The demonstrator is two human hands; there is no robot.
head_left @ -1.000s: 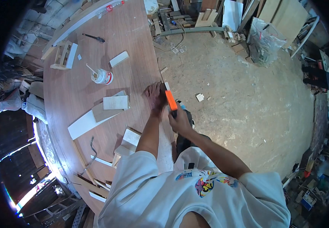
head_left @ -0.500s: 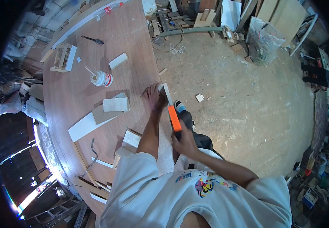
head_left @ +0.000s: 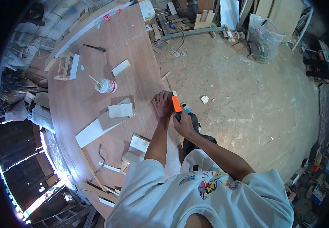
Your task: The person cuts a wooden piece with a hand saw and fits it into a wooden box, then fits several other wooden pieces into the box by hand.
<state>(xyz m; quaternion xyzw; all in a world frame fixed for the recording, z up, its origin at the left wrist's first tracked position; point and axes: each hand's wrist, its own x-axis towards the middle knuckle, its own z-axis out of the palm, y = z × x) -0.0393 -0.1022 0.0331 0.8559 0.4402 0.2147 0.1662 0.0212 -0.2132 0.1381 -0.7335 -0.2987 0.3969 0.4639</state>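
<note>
My right hand (head_left: 183,124) is wrapped round the dark handle of a saw-like tool with an orange part (head_left: 176,103), just off the table's right edge. Only a short bit of its pale blade shows beyond the orange. My left hand (head_left: 163,104) presses at the edge of the brown table (head_left: 134,83), right beside the tool; whatever lies beneath its fingers is hidden. To its left, a white block (head_left: 121,110) rests on other boards, with a long white board (head_left: 88,133) under them. An open jar with a stick (head_left: 106,86) stands farther back.
A small white block (head_left: 121,67), a dark tool (head_left: 94,48) and a wooden frame piece (head_left: 67,66) lie on the table's far half. Boxy wooden pieces (head_left: 138,145) are near my left forearm. Offcuts (head_left: 204,99) and a plastic bag (head_left: 265,38) are on the floor.
My right hand and the orange tool have moved forward, so less blade shows ahead of my left hand. The whole view has shifted slightly. My left hand stays at the table edge.
</note>
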